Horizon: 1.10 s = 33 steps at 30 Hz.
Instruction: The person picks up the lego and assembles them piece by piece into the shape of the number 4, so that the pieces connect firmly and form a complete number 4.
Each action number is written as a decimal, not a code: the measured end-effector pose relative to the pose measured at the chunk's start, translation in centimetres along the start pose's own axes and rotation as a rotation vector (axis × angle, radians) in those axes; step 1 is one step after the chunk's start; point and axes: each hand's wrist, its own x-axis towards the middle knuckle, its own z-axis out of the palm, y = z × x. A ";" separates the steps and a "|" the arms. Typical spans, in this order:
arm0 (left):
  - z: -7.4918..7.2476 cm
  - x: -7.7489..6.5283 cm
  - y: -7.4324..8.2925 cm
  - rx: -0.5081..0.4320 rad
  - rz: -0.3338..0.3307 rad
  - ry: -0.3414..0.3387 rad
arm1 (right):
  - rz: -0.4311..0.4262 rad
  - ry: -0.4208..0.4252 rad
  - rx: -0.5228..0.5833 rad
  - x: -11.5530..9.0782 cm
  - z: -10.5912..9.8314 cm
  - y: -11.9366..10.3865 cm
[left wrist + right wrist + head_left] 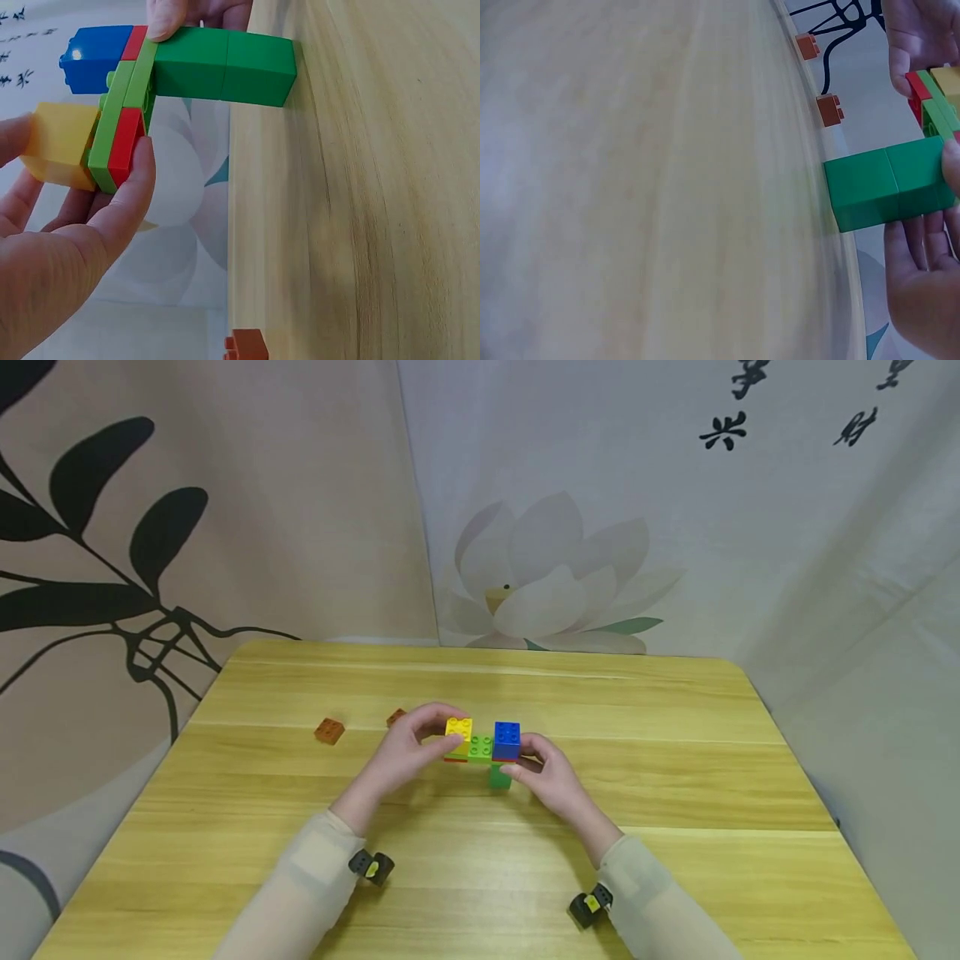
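Note:
Both hands hold one structure of toy building blocks over the table. A yellow block (458, 732) and a blue block (507, 739) stand at the two ends of a light green plate (481, 748), studs up. Thin red pieces (124, 150) sit against the plate's underside. Two stacked dark green blocks (225, 66) hang below, under the blue end. My left hand (405, 747) pinches the yellow end, a finger beneath at the red piece. My right hand (553, 781) grips the blue end, its thumb at the top of the dark green blocks and its fingers behind them.
Two orange-brown blocks lie on the wooden table (675, 777): one at the left (329, 731), the other (396, 717) partly hidden behind my left hand. A printed cloth (570, 460) hangs behind the table's far edge. Small dark cameras (371, 867) are on both wrists.

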 end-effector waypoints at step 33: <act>-0.1 0.0 0.1 0.008 -0.006 -0.017 | -0.012 -0.004 0.015 0.2 0.0 0.0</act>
